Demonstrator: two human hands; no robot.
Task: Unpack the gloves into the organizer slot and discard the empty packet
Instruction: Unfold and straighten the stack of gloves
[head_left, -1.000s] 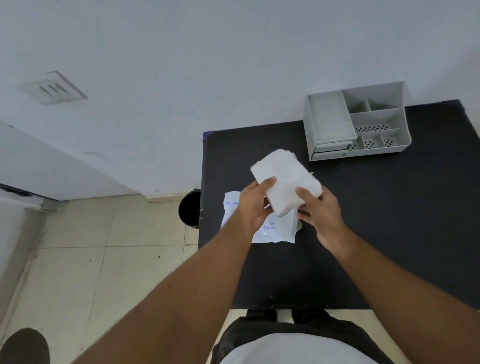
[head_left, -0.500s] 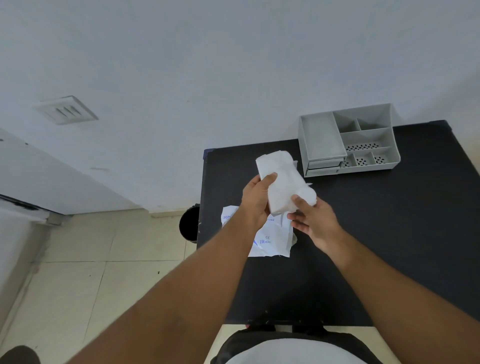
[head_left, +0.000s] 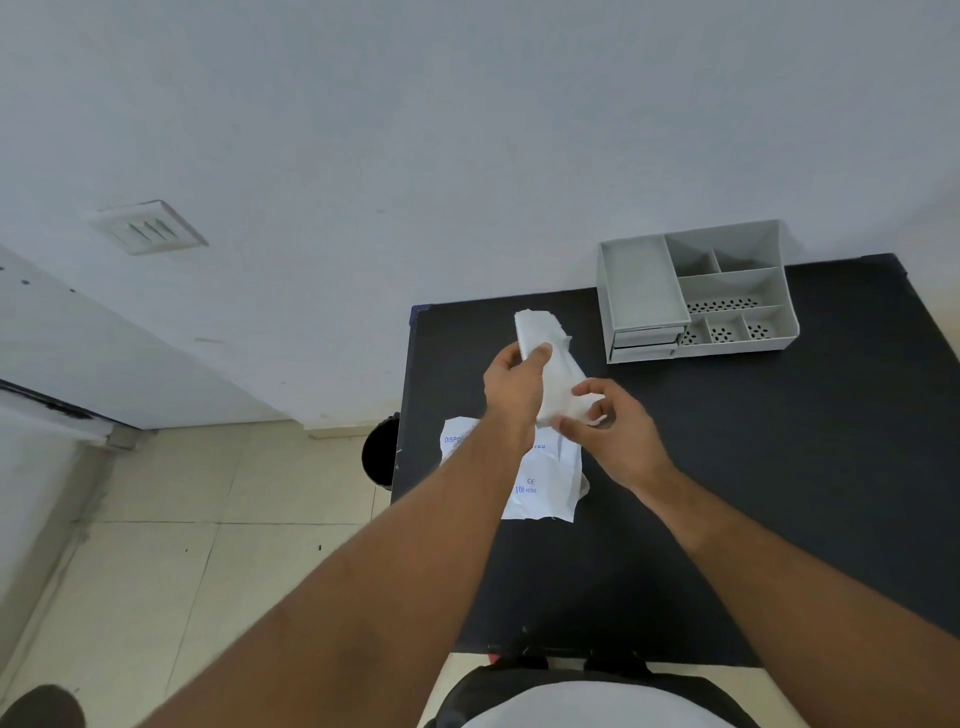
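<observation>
Nearest item I log: black tabletop (head_left: 753, 493), near edge just above my wearer's waist.

Item: empty packet (head_left: 548, 488), white with blue print, lying flat and crumpled on the tabletop's left part, partly under the left forearm.

Item: left hand (head_left: 511, 387), raised over the packet, thumb and fingers gripping a folded white stack of gloves (head_left: 553, 358) around its middle.

Item: right hand (head_left: 618, 431), fingers curled about the stack's lower end, pinching it.

Item: gloves, held tilted in the air, top end leaning away to the left.

Item: black bin (head_left: 382, 452) on the tiled floor (head_left: 156, 519), against the tabletop's left edge.

Item: grey organizer (head_left: 644, 291) at the far edge, well apart from the hands, against the wall (head_left: 467, 130).

Item: vent (head_left: 150, 227) in the wall, far left.
</observation>
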